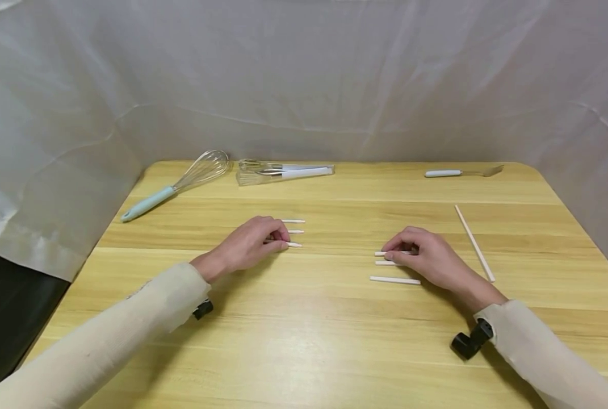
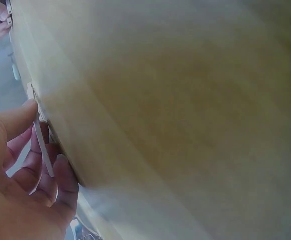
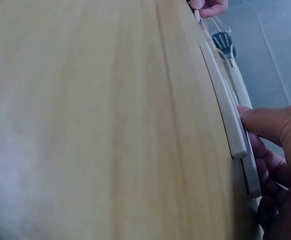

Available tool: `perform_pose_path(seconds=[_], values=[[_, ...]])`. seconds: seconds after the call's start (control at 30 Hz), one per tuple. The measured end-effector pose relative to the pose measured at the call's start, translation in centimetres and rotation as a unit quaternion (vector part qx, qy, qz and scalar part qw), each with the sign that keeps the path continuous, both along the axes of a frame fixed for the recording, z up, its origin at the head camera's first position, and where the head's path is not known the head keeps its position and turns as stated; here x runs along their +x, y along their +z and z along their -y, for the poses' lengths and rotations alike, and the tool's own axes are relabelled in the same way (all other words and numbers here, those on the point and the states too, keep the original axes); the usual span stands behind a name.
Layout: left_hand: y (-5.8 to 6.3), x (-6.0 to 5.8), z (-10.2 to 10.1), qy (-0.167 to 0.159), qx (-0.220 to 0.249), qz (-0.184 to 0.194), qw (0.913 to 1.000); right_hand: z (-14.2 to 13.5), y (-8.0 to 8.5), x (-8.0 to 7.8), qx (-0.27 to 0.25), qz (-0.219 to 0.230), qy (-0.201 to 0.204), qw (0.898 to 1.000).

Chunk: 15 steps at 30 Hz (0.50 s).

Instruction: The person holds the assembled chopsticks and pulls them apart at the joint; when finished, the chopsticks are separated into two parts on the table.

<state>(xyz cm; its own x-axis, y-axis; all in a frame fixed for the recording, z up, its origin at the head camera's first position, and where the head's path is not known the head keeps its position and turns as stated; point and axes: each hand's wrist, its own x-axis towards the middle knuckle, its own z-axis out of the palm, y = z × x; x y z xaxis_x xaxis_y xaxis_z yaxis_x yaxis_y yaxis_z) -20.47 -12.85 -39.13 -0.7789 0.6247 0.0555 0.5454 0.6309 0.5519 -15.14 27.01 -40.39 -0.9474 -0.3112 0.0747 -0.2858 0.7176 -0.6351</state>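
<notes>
In the head view, my left hand [image 1: 255, 241] pinches the nearest of three short, thin white sticks [image 1: 294, 245] between thumb and fingers. Just beyond lie the other two, a middle white stick [image 1: 296, 232] and a far white stick [image 1: 293, 221], partly hidden by the hand. To the right, my right hand [image 1: 431, 258] has thumb and fingertips at the farthest white stick [image 1: 379, 254] of another row of three and seems to pinch it. The row's middle white stick [image 1: 385, 263] passes under that hand, while its nearest white stick [image 1: 394, 280] lies apart from it.
A longer white stick [image 1: 474, 244] slants to the right of my right hand. Along the back lie a whisk [image 1: 198, 173] with a pale blue handle, several white-handled utensils [image 1: 304, 171] close together, and a fork-like utensil [image 1: 441, 173]. Grey curtains enclose the wooden table [image 1: 304, 318].
</notes>
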Motion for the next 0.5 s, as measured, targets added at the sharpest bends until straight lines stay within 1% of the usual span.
perform_pose_path(seconds=[0.1,0.2,0.33,0.5], values=[[0.0,-0.1,0.4,0.000,0.003,0.006,1.0000,0.0,0.0,-0.1,0.001,-0.001,-0.001,1.000],[0.0,-0.1,0.9,-0.001,0.014,0.030,0.9995,0.1,0.0,-0.1,0.001,0.002,0.000,1.000],[0.2,0.0,1.7,0.008,0.022,0.059,0.9980,0.1,0.0,-0.1,-0.003,0.008,0.003,1.000],[0.1,-0.1,1.9,0.018,0.016,0.058,0.9980,0.0,0.0,0.0,-0.003,0.014,0.001,1.000]])
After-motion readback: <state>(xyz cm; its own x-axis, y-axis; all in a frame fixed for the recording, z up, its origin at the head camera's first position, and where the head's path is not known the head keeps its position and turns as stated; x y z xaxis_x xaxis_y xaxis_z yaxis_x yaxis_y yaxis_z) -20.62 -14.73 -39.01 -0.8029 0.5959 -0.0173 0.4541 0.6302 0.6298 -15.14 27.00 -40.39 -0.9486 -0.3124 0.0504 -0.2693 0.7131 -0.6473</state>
